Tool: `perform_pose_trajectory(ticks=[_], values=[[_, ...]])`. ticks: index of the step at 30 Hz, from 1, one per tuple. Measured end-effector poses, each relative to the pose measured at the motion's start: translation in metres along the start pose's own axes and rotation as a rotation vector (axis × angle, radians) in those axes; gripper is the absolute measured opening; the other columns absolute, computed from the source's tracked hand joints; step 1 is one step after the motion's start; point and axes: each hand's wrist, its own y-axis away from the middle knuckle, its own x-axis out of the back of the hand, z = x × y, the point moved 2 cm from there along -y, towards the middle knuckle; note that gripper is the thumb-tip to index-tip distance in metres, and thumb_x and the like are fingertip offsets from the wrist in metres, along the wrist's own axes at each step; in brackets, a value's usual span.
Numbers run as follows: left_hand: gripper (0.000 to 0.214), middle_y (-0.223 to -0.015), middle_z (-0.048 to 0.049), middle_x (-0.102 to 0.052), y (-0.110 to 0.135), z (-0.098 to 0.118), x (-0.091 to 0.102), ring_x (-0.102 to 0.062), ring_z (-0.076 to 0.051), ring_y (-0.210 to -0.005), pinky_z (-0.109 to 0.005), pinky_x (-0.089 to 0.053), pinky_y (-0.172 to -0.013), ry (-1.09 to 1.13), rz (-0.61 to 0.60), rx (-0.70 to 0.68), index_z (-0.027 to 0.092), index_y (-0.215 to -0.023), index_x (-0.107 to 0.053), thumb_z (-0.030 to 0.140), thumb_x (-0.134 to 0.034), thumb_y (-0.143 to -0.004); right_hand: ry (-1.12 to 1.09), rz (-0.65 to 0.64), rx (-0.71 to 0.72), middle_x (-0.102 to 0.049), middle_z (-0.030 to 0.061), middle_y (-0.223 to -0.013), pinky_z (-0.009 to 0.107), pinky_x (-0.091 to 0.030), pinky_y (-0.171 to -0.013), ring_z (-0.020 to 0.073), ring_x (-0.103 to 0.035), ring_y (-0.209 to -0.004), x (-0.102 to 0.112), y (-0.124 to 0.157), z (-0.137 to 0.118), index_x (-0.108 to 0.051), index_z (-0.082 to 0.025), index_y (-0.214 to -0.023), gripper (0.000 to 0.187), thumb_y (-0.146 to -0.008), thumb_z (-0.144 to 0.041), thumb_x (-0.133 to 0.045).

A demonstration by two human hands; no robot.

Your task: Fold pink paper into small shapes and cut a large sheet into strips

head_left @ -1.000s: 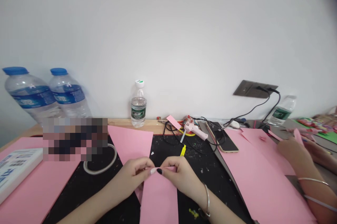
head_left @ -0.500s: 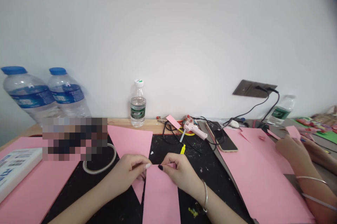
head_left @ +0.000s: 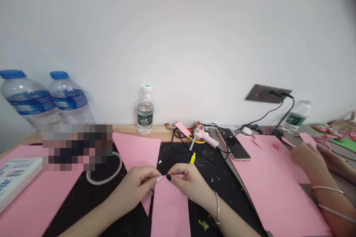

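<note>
The left hand [head_left: 133,188] and right hand [head_left: 190,187] sit close together near the counter's front edge, both pinched narrow on the far end of a pink paper strip [head_left: 170,207], with their fingertips almost meeting over it. The strip's long axis points nearly straight toward the person, and its near end runs out of view at the bottom. Under the left hand, a tapered pink sheet [head_left: 136,151] narrows to a point aimed toward the person, its tip just left of the strip. Both lie on a black mat [head_left: 174,151] flecked with glue and paint. A ring of clear tape [head_left: 104,170] lies left of the sheet, and a small yellow tag [head_left: 192,158] lies on the mat beyond the right hand. Along the back of the counter [head_left: 128,129] stand a water bottle [head_left: 145,109] and a pink glue gun [head_left: 203,137] among black cables, with a phone [head_left: 236,146] lying to their right. At the right, a co-worker's hand [head_left: 306,159] holds a small pink piece [head_left: 308,138] above a large pink sheet [head_left: 278,188].
</note>
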Motion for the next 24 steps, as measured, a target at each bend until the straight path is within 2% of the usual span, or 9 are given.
perform_pose_trajectory(ticks=[4,9,11,17,21,24], values=[[0.022,-0.062,0.0001,-0.062,0.001,0.001,0.001,-0.057,-0.015,-0.059,-0.022,-0.045,-0.056,-0.053,-0.009,-0.018,0.016,-0.073,-0.066,0.029,-0.049,-0.079,-0.058,-0.043,0.003,-0.064,0.0008,-0.070,0.020,-0.040,-0.057,0.0128,-0.056,-0.064,-0.002,0.001,0.001,-0.067,-0.016,-0.073,0.017,-0.072,-0.010,-0.051],[0.019,-0.063,0.0000,-0.064,-0.001,-0.002,0.008,-0.058,-0.015,-0.059,-0.024,-0.046,-0.058,0.051,0.005,0.047,0.015,-0.073,-0.066,0.028,-0.052,-0.077,-0.184,-0.076,-0.082,-0.059,-0.0014,-0.059,0.018,-0.032,-0.046,0.0083,-0.047,-0.049,0.001,-0.001,0.005,-0.065,-0.014,-0.070,0.014,-0.075,-0.018,-0.053],[0.019,-0.061,0.0008,-0.063,-0.003,-0.003,0.013,-0.058,-0.015,-0.059,-0.024,-0.046,-0.058,0.087,0.027,0.075,0.015,-0.071,-0.065,0.030,-0.054,-0.075,-0.215,-0.043,-0.095,-0.057,-0.0021,-0.056,0.019,-0.032,-0.045,0.0080,-0.046,-0.048,0.005,-0.003,0.005,-0.063,-0.013,-0.067,0.013,-0.074,-0.021,-0.056],[0.019,-0.064,0.0009,-0.062,-0.011,-0.009,0.026,-0.058,-0.015,-0.061,-0.026,-0.048,-0.060,0.180,0.079,0.111,0.014,-0.073,-0.064,0.032,-0.058,-0.073,-0.353,0.084,-0.169,-0.058,-0.0010,-0.050,0.022,-0.042,-0.048,0.0104,-0.053,-0.045,0.013,-0.008,0.008,-0.060,-0.013,-0.062,0.017,-0.072,-0.027,-0.058],[0.019,-0.063,0.0023,-0.061,-0.012,-0.013,0.033,-0.057,-0.015,-0.062,-0.027,-0.048,-0.063,0.248,0.130,0.109,0.016,-0.070,-0.063,0.034,-0.059,-0.072,-0.417,0.210,-0.178,-0.064,0.0034,-0.058,0.020,-0.042,-0.046,0.0093,-0.053,-0.044,0.020,-0.011,0.014,-0.061,-0.013,-0.068,0.018,-0.074,-0.028,-0.055],[0.018,-0.062,0.0036,-0.060,-0.011,-0.014,0.035,-0.057,-0.014,-0.061,-0.028,-0.049,-0.065,0.319,0.167,0.139,0.016,-0.071,-0.062,0.035,-0.061,-0.071,-0.428,0.271,-0.119,-0.065,0.0043,-0.067,0.020,-0.043,-0.047,0.0091,-0.053,-0.047,0.024,-0.012,0.014,-0.062,-0.014,-0.078,0.014,-0.074,-0.026,-0.054]])
